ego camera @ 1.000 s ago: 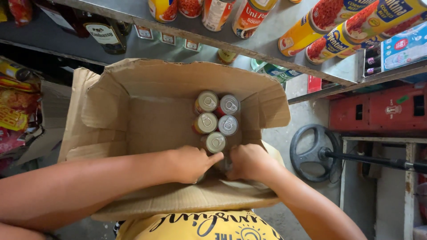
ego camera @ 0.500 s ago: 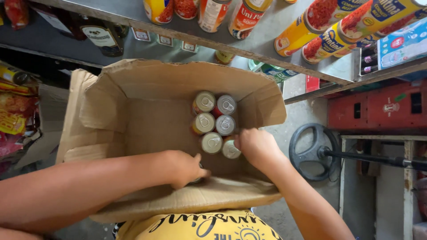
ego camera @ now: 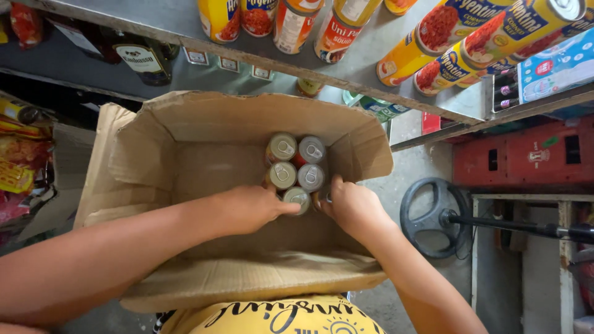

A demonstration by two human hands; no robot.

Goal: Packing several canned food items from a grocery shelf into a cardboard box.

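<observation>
Shop shelving is filling the background: a metal shelf [ego camera: 185, 25] overhead is carrying tall yellow and red cans [ego camera: 433, 40], a dark bottle [ego camera: 139, 59] is standing on a lower level, a red crate [ego camera: 526, 154] is sitting off to the right with a black wheel [ego camera: 433, 216] just below it. An open cardboard box [ego camera: 204, 167] is sitting right in front of the person, flaps up.

Small pull-tab cans [ego camera: 296, 166] are standing upright in a tight cluster toward the back-right part of the box floor, touching each other. Both hands are reaching inside. The left hand [ego camera: 250, 209] is curling loosely, fingertips touching the nearest can [ego camera: 298, 198] from its left side. The right hand [ego camera: 351, 207] is closing around something at the cluster's right edge; a can seems to be under the fingers, but the palm is hiding it, so whether it is actually gripping is not clear.

Handling judgement: these cans are looking rigid and smooth-sided metal, probably fairly weighty for their size if full, not fragile but dentable. Slick walls are likely calling for a wrap around the body or a pinch across the rim from above; the pull tab is a poor hold. Packed this close, side access is only open on the outer cans, which are lying directly under both hands' fingertips.
</observation>
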